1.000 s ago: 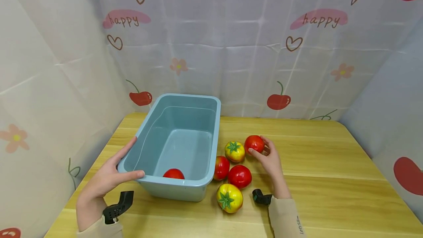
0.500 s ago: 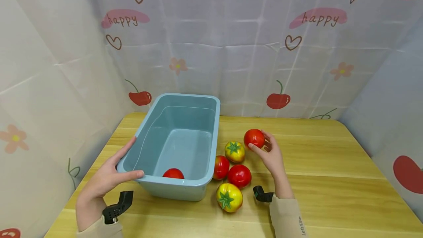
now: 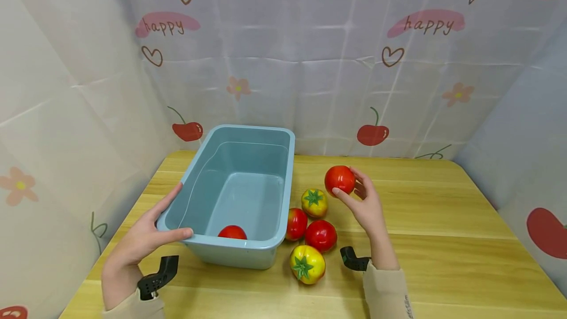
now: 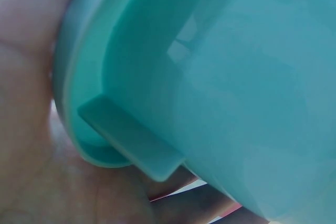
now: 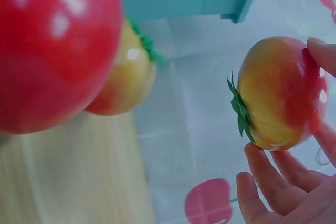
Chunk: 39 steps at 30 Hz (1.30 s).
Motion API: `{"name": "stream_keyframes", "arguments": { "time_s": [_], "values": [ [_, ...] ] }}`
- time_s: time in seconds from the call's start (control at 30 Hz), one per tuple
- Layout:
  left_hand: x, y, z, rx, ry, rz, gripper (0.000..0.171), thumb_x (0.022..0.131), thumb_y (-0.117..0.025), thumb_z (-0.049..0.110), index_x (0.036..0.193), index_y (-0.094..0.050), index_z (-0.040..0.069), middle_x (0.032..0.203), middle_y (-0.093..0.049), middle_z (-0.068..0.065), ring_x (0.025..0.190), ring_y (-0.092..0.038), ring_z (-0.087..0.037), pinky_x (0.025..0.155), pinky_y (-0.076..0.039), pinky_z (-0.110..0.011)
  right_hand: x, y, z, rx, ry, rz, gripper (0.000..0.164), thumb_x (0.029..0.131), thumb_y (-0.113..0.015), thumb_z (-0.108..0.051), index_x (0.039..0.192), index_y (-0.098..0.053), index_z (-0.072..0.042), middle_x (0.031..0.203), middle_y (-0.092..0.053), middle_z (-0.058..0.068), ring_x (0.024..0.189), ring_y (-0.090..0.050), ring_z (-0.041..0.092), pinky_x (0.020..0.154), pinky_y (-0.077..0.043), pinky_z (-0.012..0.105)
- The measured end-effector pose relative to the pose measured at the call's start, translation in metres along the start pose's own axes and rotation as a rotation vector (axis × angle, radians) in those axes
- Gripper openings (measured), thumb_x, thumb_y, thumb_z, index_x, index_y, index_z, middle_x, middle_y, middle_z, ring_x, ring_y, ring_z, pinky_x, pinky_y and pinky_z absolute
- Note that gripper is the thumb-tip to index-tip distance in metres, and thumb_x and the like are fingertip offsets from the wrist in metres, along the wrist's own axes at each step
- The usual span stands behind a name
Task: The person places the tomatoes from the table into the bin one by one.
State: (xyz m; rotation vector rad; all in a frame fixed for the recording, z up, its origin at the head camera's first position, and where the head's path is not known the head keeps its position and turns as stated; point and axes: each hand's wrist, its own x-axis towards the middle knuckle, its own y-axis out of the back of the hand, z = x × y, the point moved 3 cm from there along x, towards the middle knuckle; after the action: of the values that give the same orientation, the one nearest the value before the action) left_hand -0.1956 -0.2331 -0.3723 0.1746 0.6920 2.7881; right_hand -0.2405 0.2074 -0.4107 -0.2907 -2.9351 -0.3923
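Note:
My left hand (image 3: 141, 236) grips the near left corner of a pale blue plastic bin (image 3: 230, 256), thumb over the rim and fingers along the outer side. The left wrist view shows the palm against the bin's corner. My right hand (image 3: 368, 207) holds a toy tomato (image 3: 339, 180) between thumb and fingers, raised over the table right of the bin. Its yellow underside and green leafy top show in the right wrist view. One red tomato (image 3: 233, 232) lies inside the bin near its front wall, partly hidden by the rim.
Beside the bin's right wall lie a small yellow tomato (image 3: 315, 204), two red tomatoes (image 3: 321, 236) and a larger yellow tomato (image 3: 307, 265). The wooden table (image 3: 452, 240) extends right. A printed curtain (image 3: 328, 87) hangs behind and along both sides.
My right hand has lifted the toy tomato off the table, upward and slightly away from the others. The left hand and bin have stayed put.

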Motion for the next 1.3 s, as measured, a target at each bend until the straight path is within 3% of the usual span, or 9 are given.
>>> {"name": "stream_keyframes", "arguments": {
  "time_s": [0.37, 0.73, 1.3],
  "values": [
    [0.0, -0.001, 0.0, -0.016, -0.006, -0.006, 0.091, 0.082, -0.073, 0.013, 0.151, -0.016, 0.03, 0.152, -0.013, -0.019, 0.123, -0.033, -0.041, 0.082, -0.043, -0.019, -0.013, 0.0, -0.027, -0.021, 0.034, -0.001, 0.066, 0.082, -0.074, -0.027, 0.139, -0.043, -0.017, 0.136, -0.046, 0.008, 0.122, -0.044, 0.029, 0.101, -0.034, 0.048],
    [0.001, -0.001, 0.0, -0.031, -0.014, -0.003, 0.091, 0.082, -0.072, 0.012, 0.151, -0.016, 0.028, 0.152, -0.013, -0.019, 0.122, -0.033, -0.041, 0.082, -0.044, -0.019, -0.027, -0.006, -0.05, -0.057, 0.13, -0.01, 0.064, 0.079, -0.077, -0.028, 0.136, -0.047, -0.023, 0.131, -0.051, 0.0, 0.118, -0.048, 0.023, 0.097, -0.037, 0.05],
    [0.0, -0.001, 0.0, -0.038, -0.008, 0.007, 0.09, 0.082, -0.072, 0.012, 0.151, -0.017, 0.028, 0.152, -0.013, -0.018, 0.122, -0.032, -0.042, 0.082, -0.044, -0.021, -0.051, -0.03, -0.081, -0.053, 0.224, -0.096, 0.06, 0.078, -0.078, -0.026, 0.132, -0.051, -0.028, 0.131, -0.051, -0.006, 0.117, -0.048, 0.018, 0.094, -0.039, 0.054]
  ]
}}
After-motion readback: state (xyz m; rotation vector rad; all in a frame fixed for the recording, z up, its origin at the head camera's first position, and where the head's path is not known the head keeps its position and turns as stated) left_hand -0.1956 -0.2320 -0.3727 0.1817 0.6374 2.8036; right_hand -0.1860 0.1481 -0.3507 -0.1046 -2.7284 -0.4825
